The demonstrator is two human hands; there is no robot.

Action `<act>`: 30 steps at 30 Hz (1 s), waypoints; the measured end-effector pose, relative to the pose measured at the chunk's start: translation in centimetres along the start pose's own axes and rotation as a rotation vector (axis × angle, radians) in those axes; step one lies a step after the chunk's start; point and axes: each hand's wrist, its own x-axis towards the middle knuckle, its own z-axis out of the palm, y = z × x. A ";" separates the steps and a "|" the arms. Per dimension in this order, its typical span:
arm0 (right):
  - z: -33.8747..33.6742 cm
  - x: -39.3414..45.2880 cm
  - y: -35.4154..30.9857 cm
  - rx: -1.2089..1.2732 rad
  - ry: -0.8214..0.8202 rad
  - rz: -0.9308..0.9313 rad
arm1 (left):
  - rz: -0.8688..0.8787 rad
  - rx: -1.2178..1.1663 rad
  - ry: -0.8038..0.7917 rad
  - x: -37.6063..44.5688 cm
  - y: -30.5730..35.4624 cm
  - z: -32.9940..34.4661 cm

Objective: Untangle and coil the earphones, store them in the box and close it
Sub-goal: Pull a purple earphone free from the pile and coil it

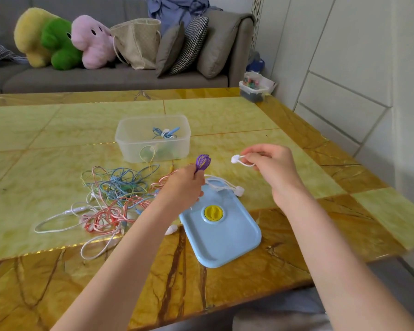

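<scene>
One blue coil sits in the clear plastic box point(152, 139); the left hand point(185, 185) grips a coiled purple earphone cable point(203, 162), the right hand point(270, 161) pinches a white cord tie point(239, 160), while a multicoloured tangle of earphones point(110, 199) and the pale blue lid point(221, 225) wait on the counter point(320, 187).

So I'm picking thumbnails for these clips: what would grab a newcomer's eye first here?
Probably the two raised hands mid-table: the left hand grips a coiled purple earphone, the right hand pinches a white elastic tie. Next, the colourful tangle of earphone cables at left, then the blue lid lying nearer than the clear box.
</scene>
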 end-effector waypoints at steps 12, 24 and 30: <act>2.2 -1.7 -1.6 -0.114 -0.242 -0.221 | -0.016 -0.724 -0.062 -1.7 1.8 -1.7; 4.9 -2.8 -2.5 0.039 -0.334 -0.089 | -0.074 -0.827 -0.079 -1.5 0.9 -3.3; 5.6 -3.0 -2.2 0.253 -0.263 0.072 | -0.155 -0.903 -0.165 -1.7 0.6 -3.8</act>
